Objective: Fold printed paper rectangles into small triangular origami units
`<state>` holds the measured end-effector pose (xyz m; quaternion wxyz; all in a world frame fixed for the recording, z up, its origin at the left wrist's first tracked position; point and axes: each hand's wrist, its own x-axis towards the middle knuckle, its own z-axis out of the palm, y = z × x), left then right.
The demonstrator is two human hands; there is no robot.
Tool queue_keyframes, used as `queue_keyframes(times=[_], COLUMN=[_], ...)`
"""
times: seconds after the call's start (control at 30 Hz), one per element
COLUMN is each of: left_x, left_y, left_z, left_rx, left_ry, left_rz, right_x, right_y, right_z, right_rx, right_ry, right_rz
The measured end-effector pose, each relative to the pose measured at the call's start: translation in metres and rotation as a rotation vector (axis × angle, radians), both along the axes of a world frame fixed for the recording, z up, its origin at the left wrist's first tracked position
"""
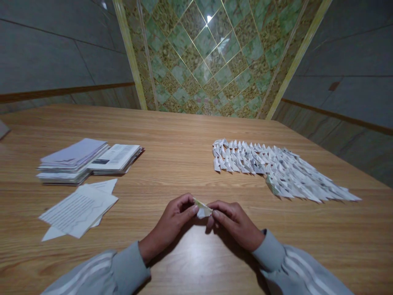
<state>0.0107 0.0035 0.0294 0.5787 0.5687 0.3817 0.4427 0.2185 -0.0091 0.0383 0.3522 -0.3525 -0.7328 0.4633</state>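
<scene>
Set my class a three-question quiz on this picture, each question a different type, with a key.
1. True or false: the left hand and right hand both hold the folded paper.
2. Fill in: the loose sheets lie ____ to the person than the stacked papers.
3. Where do the rows of folded pieces lie? A) person's left B) person's right C) under the loose sheets

Key: 1 true; 2 nearer; 3 B

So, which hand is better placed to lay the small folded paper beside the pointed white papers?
Likely the right hand: the left hand holds the small folded paper too, but the pointed white papers lie to the right.
</scene>
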Motion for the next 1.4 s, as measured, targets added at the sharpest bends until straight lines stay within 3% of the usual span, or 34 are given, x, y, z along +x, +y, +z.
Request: queue_keyframes(times=[0.23, 0.47, 0.67, 0.8, 1.1, 1.23, 1.4], left_x=[0.005, 0.004, 0.004, 0.004, 0.009, 0.009, 0.009], left_y=[-0.004, -0.004, -0.002, -0.007, -0.01, -0.008, -0.006], left_z=[-0.001, 0.0, -0.009, -0.01, -0.014, -0.012, -0.007], left_rx=[-0.082, -0.098, -0.118, -0.137, -0.171, -0.172, -0.113], left_ry=[-0.102, -0.08, -0.067, 0.005, 0.037, -0.016, -0.116], left_rz=[-0.119, -0.071, -0.184, -0.244, -0.167, -0.098, -0.045], right_x=[-0.004, -0.004, 0.0, -0.004, -0.009, -0.008, -0.008], right_y=[-0.002, -0.006, -0.001, -0.002, -0.008, -0.009, -0.007], right_z=[-0.003, 0.001, -0.001, -0.004, -0.003, -0.001, -0.004], right_rx=[0.015, 0.011, 0.224, 0.25, 0.387, 0.288, 0.053], right_ry=[0.025, 0.03, -0.164, -0.219, -0.226, -0.141, -0.001], right_rz=[-0.1, -0.059, -0.15, -0.161, -0.245, -0.269, -0.152])
